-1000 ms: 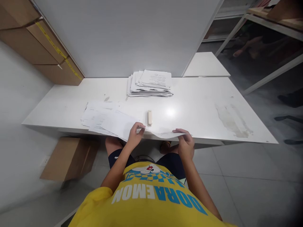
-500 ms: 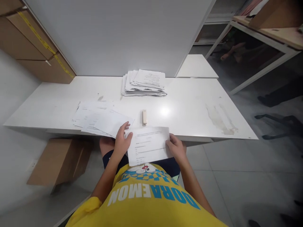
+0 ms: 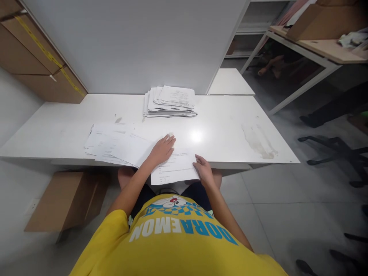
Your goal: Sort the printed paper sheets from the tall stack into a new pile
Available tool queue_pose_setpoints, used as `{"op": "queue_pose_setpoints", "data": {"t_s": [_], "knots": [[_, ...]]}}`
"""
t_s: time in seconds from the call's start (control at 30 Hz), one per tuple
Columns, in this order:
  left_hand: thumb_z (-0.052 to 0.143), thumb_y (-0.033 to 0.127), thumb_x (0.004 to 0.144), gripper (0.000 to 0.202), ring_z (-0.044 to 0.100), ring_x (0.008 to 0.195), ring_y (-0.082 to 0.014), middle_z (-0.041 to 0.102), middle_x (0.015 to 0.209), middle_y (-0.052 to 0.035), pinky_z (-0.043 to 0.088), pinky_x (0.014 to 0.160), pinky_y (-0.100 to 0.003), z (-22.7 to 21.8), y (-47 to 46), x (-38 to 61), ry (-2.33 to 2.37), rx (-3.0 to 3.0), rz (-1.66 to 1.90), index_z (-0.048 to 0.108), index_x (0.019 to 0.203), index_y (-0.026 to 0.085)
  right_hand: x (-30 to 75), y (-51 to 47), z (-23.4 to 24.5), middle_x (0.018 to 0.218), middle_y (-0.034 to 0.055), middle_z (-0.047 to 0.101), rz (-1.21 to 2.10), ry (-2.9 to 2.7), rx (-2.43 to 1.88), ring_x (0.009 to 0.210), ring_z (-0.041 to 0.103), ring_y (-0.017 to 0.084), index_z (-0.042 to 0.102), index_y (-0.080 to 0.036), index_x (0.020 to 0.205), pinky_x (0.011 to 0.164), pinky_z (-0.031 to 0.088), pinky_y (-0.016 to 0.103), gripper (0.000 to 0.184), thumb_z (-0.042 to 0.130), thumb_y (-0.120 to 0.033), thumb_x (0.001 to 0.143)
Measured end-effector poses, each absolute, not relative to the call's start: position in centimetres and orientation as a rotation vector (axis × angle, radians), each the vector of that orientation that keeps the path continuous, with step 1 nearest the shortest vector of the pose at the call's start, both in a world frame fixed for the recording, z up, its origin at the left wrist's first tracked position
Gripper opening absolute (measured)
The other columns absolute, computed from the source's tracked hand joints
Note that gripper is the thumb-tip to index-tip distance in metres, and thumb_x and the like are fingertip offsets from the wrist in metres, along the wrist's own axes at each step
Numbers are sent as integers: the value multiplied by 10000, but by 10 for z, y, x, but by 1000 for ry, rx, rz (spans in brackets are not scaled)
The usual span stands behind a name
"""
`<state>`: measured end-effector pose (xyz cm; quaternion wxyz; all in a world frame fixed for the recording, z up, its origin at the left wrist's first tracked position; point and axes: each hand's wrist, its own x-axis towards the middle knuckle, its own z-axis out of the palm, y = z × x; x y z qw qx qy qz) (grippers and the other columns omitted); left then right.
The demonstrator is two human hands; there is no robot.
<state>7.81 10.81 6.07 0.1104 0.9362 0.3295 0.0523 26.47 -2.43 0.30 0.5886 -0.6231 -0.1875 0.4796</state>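
Paper sheet (image 3: 176,170) in the head view now lies flatter, its far part over the white table (image 3: 227,142) and its near part jutting past the near edge above the lap; half a second earlier it was tipped up with a hand at each side. The left hand (image 3: 162,150) has since left the sheet's left edge and gone farther, onto the cream stapler (image 3: 171,134), which I judge brings stapler and paper into one working spot and leaves the steadying to the right hand (image 3: 205,170). The left fingers are outstretched, only narrowly spread, and hide most of the stapler; whether they grip it I cannot tell. The right thumb and forefinger, close together, appear to pinch the sheet's right edge. To the left, loose printed papers (image 3: 115,143) fan out near the front edge; a thick paper stack (image 3: 172,101) stands at the far side.
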Motion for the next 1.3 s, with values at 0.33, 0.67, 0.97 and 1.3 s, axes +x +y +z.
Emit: {"op": "queue_pose_setpoints", "data": {"t_s": [0.33, 0.67, 0.97, 1.3], "knots": [[301, 249, 1031, 486, 315, 1498, -215, 395, 1580, -115, 319, 1213, -377, 47, 107, 78, 948, 2744, 195, 424, 1472, 86, 275, -34, 0, 1158, 88, 718, 1051, -531, -1410, 1047, 646, 275, 688, -213, 1085, 825, 497, 362, 436, 707, -353, 673], [313, 229, 1013, 491, 268, 1516, -260, 412, 1574, -104, 328, 1202, -431, 43, 106, 81, 997, 2781, 196, 421, 1476, 110, 261, -18, 8, 1079, 70, 743, 1134, -516, -1421, 1000, 654, 268, 689, -219, 995, 872, 498, 384, 408, 675, -327, 601], [292, 209, 1007, 497, 296, 1505, -267, 403, 1575, -127, 340, 1188, -437, 39, 101, 83, 1021, 2774, 237, 421, 1474, 99, 256, -13, 9, 1029, 42, 755, 1206, -577, -1388, 977, 664, 256, 685, -234, 964, 891, 492, 377, 386, 680, -323, 589], [294, 122, 970, 536, 261, 1518, -260, 348, 1602, -129, 323, 1199, -445, 38, 100, 84, 1039, 2712, 194, 383, 1498, 98, 257, -14, 8, 1052, 40, 753, 1235, -574, -1377, 943, 667, 243, 683, -235, 973, 827, 494, 347, 390, 697, -339, 598]]}}
